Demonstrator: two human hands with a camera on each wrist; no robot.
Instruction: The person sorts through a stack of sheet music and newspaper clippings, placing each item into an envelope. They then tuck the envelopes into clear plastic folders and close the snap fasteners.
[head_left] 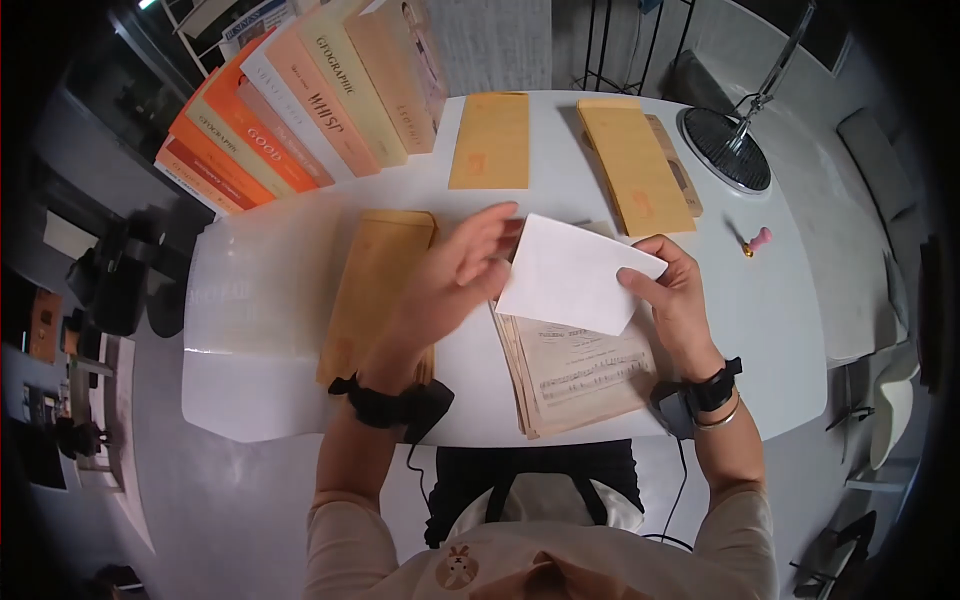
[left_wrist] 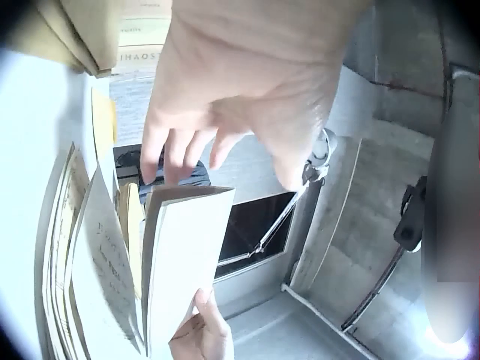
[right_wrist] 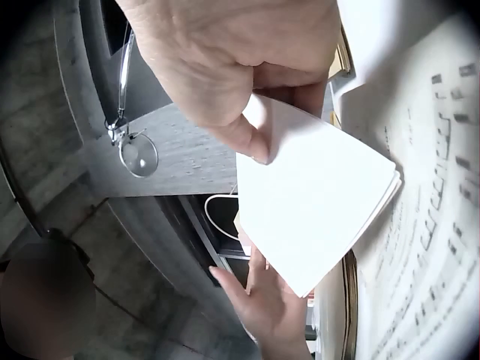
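So the outfit is pretty low-key: a pale, off-white top (head_left: 640, 562) with short sleeves (head_left: 345, 538) ending around the elbows, plus a round brownish print (head_left: 458, 568) with a little white animal face on it (looks like a bunny to me, long ears and all). Black trousers (head_left: 600, 462) below that. The left hand (head_left: 455, 268) and right hand (head_left: 682, 300) are both bare. Each wrist has a dark strap-on rig: black band (head_left: 346, 388) plus chunky dark module (head_left: 430, 408) on the left, black strap (head_left: 722, 384) plus dark grey module (head_left: 674, 408) on the right. Thin dark cables (head_left: 683, 475) hang off both. There's also a slim, shiny silvery bracelet (head_left: 722, 421) just beside the right strap.
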